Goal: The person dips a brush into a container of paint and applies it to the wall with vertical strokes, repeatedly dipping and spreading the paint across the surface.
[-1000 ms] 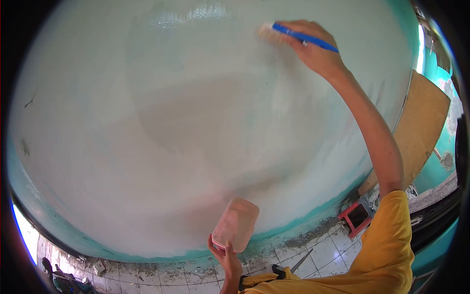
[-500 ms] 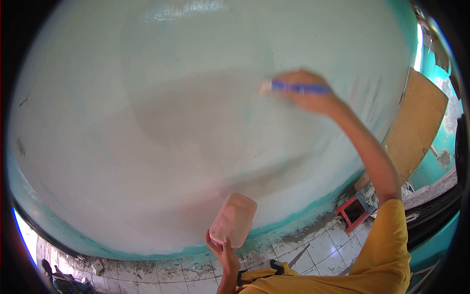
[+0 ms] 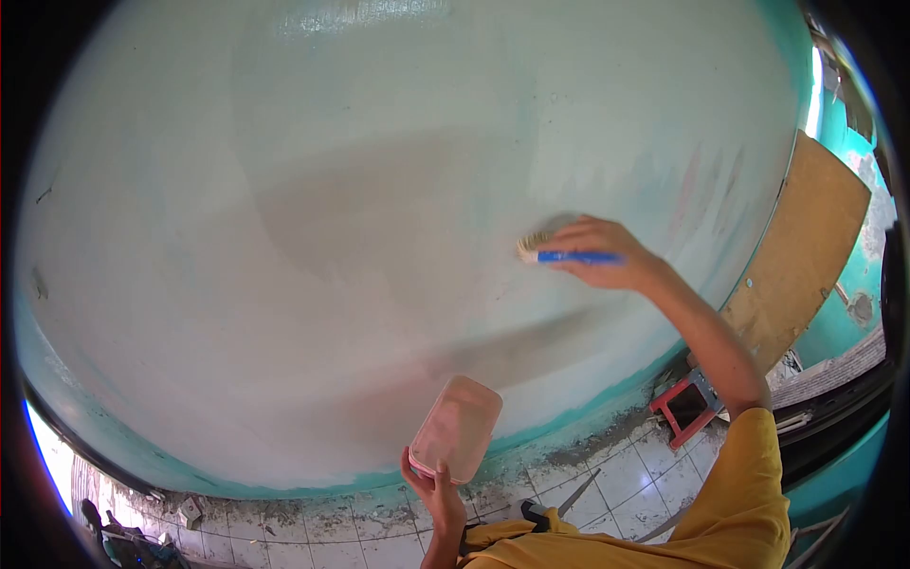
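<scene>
A paintbrush with a blue handle (image 3: 580, 257) is in my right hand (image 3: 607, 254), its pale bristles pointing left and touching the wall (image 3: 379, 218). The wall has a thin whitish coat, with teal showing along its lower edge. Low in the middle, my left hand (image 3: 438, 488) grips a pink rectangular container (image 3: 457, 429) by its lower end, thumb over the rim. The container is tilted, and its inside looks pinkish.
At the right, a brown board (image 3: 806, 237) leans by the wall's end. Below it stands a red and grey stool (image 3: 684, 410). White floor tiles (image 3: 621, 479) with debris run along the wall's foot. Dark items (image 3: 133, 545) lie at the bottom left.
My right hand has moved down the wall with the brush, whose bristles now show more clearly. My left hand and the container have barely shifted.
</scene>
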The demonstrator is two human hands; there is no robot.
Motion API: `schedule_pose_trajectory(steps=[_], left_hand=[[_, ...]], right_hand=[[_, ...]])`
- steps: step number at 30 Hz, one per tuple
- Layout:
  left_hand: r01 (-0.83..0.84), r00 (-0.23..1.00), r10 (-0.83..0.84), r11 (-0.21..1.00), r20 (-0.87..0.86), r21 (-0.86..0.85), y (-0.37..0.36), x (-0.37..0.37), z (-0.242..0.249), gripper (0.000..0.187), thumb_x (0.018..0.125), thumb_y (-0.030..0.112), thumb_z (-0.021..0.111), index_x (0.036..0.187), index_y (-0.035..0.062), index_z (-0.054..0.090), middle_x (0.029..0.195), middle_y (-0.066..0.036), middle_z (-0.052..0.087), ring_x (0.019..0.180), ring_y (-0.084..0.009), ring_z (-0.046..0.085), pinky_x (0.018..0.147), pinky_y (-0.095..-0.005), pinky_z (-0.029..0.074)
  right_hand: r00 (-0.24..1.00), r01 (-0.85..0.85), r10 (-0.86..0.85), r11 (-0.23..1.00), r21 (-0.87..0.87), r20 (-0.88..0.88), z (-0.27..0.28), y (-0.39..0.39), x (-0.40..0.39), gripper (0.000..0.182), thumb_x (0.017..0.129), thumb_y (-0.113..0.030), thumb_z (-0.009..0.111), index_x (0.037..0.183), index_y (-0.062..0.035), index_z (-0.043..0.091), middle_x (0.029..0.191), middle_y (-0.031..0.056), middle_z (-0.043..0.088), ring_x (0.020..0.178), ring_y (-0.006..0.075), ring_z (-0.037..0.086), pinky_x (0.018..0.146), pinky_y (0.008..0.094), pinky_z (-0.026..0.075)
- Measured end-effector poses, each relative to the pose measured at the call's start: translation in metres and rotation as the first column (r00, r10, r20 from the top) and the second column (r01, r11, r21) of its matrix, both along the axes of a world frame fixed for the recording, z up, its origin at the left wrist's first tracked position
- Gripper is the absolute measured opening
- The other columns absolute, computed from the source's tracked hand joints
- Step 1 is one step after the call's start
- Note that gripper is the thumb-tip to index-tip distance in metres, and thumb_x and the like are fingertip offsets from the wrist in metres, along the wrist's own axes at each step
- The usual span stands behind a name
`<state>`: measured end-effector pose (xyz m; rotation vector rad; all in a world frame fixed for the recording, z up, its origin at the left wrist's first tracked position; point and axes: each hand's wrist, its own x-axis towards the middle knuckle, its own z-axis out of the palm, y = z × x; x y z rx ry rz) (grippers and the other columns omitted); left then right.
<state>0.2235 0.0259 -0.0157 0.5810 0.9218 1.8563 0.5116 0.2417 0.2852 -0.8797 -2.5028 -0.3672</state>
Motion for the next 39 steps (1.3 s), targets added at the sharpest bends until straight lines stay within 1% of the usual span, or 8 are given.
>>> schedule_pose_trajectory(steps=[6, 11, 13, 18, 21, 23, 28, 39], left_hand=[[0.036, 0.999, -0.036, 0.999, -0.008, 0.008, -0.001, 0.0, 0.004, 0.089, 0.098, 0.025, 0.071, 0.162, 0.0089, 0.012, 0.156, -0.018, 0.036, 0.142, -0.0286, 0.04, 0.117, -0.0432, 0.034], [0.04, 0.999, -0.04, 0.999, -0.006, 0.004, 0.0, 0.002, 0.007, 0.091, 0.097, 0.027, 0.072, 0.162, 0.0092, 0.011, 0.157, -0.018, 0.036, 0.143, -0.0286, 0.039, 0.117, -0.0437, 0.033], [0.035, 0.999, -0.035, 0.999, -0.016, 0.005, -0.001, 0.0, 0.009, 0.091, 0.097, 0.027, 0.072, 0.162, 0.0091, 0.011, 0.157, -0.018, 0.036, 0.143, -0.029, 0.039, 0.118, -0.0438, 0.032], [0.02, 0.998, -0.018, 0.999, -0.067, 0.033, 0.001, 0.003, 0.016, 0.095, 0.095, 0.029, 0.075, 0.162, 0.0077, 0.011, 0.156, -0.019, 0.037, 0.144, -0.0294, 0.038, 0.12, -0.0444, 0.028], [0.023, 0.994, -0.017, 0.998, -0.108, 0.054, 0.003, 0.003, 0.02, 0.098, 0.093, 0.031, 0.077, 0.162, 0.0067, 0.011, 0.156, -0.019, 0.037, 0.145, -0.0299, 0.036, 0.121, -0.0453, 0.026], [0.029, 0.991, -0.021, 0.998, -0.133, 0.058, 0.007, 0.003, 0.024, 0.099, 0.093, 0.032, 0.077, 0.162, 0.0061, 0.01, 0.156, -0.02, 0.036, 0.146, -0.0302, 0.035, 0.122, -0.046, 0.025], [0.044, 0.952, 0.0, 0.989, -0.305, 0.138, 0.009, 0.009, 0.032, 0.105, 0.091, 0.035, 0.079, 0.162, 0.0056, 0.007, 0.157, -0.02, 0.03, 0.147, -0.0317, 0.031, 0.121, -0.0485, 0.025], [0.071, 0.848, 0.044, 0.978, -0.528, 0.194, -0.011, 0.027, 0.017, 0.115, 0.083, 0.04, 0.084, 0.16, 0.0039, 0.007, 0.154, -0.018, 0.019, 0.145, -0.0318, 0.027, 0.119, -0.0507, 0.027]], right_hand=[[0.961, 0.102, 0.086, 0.771, 0.628, -0.262, 0.126, 0.03, 0.0, 0.021, 0.097, -0.023, 0.07, 0.116, -0.0155, 0.077, 0.115, 0.0047, 0.077, 0.103, 0.0292, 0.07, 0.09, 0.0378, 0.055], [0.929, 0.156, 0.149, 0.672, 0.724, -0.338, 0.101, 0.029, -0.013, 0.027, 0.094, -0.019, 0.073, 0.121, -0.0163, 0.076, 0.115, 0.004, 0.075, 0.1, 0.0283, 0.068, 0.087, 0.0363, 0.056], [0.969, 0.165, -0.034, 0.824, 0.542, -0.244, 0.037, 0.017, -0.018, 0.033, 0.089, -0.016, 0.076, 0.122, -0.0169, 0.074, 0.116, 0.0033, 0.074, 0.096, 0.0287, 0.065, 0.083, 0.0361, 0.056], [0.98, 0.067, -0.014, 0.964, 0.258, -0.201, -0.062, -0.024, -0.02, 0.035, 0.087, -0.01, 0.078, 0.121, -0.0132, 0.073, 0.114, 0.0066, 0.071, 0.091, 0.0296, 0.064, 0.08, 0.0372, 0.057], [0.812, 0.052, -0.013, 0.997, 0.049, -0.584, -0.102, -0.051, -0.03, 0.033, 0.093, -0.01, 0.075, 0.125, -0.0071, 0.069, 0.109, 0.0101, 0.071, 0.086, 0.0228, 0.066, 0.077, 0.0337, 0.057], [0.467, -0.094, -0.146, 0.973, -0.213, -0.872, -0.129, -0.075, -0.045, 0.035, 0.097, -0.013, 0.072, 0.13, -0.0019, 0.065, 0.102, 0.0097, 0.069, 0.084, 0.0139, 0.065, 0.074, 0.0277, 0.054], [0.21, -0.349, -0.394, 0.825, -0.445, -0.895, -0.182, -0.131, -0.077, 0.035, 0.1, -0.019, 0.072, 0.131, -0.0053, 0.064, 0.089, -0.0005, 0.061, 0.075, 0.0044, 0.052, 0.063, 0.0206, 0.043], [0.247, -0.104, -0.549, 0.804, -0.585, -0.799, -0.232, -0.163, -0.099, 0.018, 0.102, -0.016, 0.069, 0.112, -0.0022, 0.064, 0.075, -0.0038, 0.056, 0.066, 0.0027, 0.049, 0.057, 0.0208, 0.04]])
